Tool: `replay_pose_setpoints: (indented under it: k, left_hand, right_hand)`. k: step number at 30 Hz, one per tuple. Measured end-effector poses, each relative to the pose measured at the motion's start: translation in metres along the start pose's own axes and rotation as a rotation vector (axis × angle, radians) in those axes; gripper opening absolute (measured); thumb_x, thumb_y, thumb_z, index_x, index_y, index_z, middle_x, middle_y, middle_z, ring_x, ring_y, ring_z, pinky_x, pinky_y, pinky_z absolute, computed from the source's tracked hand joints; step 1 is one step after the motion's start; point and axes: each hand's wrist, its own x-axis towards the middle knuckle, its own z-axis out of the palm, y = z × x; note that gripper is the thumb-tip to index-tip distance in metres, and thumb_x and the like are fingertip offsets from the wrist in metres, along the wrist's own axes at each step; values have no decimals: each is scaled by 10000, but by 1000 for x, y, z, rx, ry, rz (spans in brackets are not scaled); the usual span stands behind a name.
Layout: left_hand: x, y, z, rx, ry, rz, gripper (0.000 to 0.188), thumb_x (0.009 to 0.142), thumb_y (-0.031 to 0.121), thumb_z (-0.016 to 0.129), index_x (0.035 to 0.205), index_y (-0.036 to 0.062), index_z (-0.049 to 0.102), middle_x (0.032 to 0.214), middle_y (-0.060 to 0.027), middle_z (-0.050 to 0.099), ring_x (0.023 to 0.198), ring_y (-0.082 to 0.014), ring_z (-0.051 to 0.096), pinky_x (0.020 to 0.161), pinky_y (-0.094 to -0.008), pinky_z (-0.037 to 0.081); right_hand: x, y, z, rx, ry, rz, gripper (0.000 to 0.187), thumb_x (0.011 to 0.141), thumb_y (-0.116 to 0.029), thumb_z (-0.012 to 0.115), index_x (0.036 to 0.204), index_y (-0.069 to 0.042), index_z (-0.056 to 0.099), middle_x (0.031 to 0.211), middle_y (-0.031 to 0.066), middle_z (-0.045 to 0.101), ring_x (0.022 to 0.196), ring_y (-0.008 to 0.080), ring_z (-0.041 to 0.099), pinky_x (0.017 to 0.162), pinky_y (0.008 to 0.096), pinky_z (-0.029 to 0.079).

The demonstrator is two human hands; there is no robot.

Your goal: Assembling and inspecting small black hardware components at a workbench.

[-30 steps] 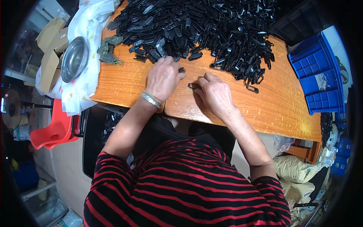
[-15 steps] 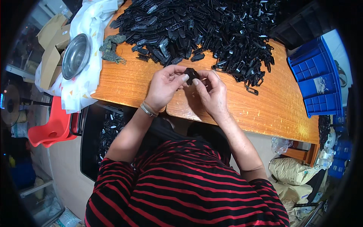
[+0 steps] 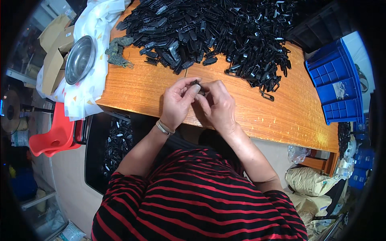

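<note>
A small black plastic part (image 3: 197, 86) is pinched between my two hands, just above the near edge of the wooden table (image 3: 161, 94). My left hand (image 3: 177, 100) grips it with thumb and fingers from one side. My right hand (image 3: 220, 104) closes on its other side, and these fingers hide most of the part. Beyond my hands, a big heap of black plastic pieces (image 3: 189, 30) covers the far part of the table. Its right side holds looped, frame-like pieces (image 3: 263, 70).
A metal bowl (image 3: 80, 60) and a dark knitted glove (image 3: 118, 52) lie at the left. Blue crates (image 3: 335, 86) stand at the right. Below the table's left edge, a black tray (image 3: 96, 160) holds more black pieces beside a red chair (image 3: 56, 136).
Both hands have drawn slightly lower and closer together. The black part has turned and is now more covered by my fingers.
</note>
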Motion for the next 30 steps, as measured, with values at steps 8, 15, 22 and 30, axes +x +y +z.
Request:
replay_pose_setpoints:
  k: [8, 15, 22, 30]
  left_hand:
    - [-5, 14, 7, -75, -25, -119, 260, 1042, 210, 458, 935, 22, 601, 806, 4, 581, 711, -49, 513, 642, -201, 436]
    - [-20, 25, -13, -41, 65, -322, 351, 1052, 270, 377, 863, 48, 574, 706, -14, 554, 624, -108, 506, 605, -242, 421]
    - [-77, 122, -146, 1195, -289, -253, 203, 896, 192, 660, 889, -8, 698, 728, -93, 616, 708, -140, 576, 665, -298, 450]
    - [-43, 88, -130, 1086, 145, -58, 212, 850, 106, 695, 1034, 5, 662, 874, -110, 652, 824, -209, 634, 768, -315, 491]
  right_hand:
    - [-14, -15, 10, 187, -116, 180, 442, 829, -173, 764, 1159, -16, 516, 898, 153, 619, 771, 250, 655, 666, 339, 524]
    - [-7, -30, 4, 312, -402, 360, 430, 802, -227, 791, 1102, -33, 552, 828, 99, 620, 741, 229, 643, 645, 330, 508]
    - [18, 41, -38, -279, -80, 11, 333, 797, -141, 752, 1084, -32, 624, 936, 136, 636, 806, 269, 670, 683, 369, 554]
    - [44, 68, -40, -722, -174, 91, 462, 796, -2, 608, 1253, -49, 562, 1044, 175, 570, 956, 365, 625, 796, 441, 537]
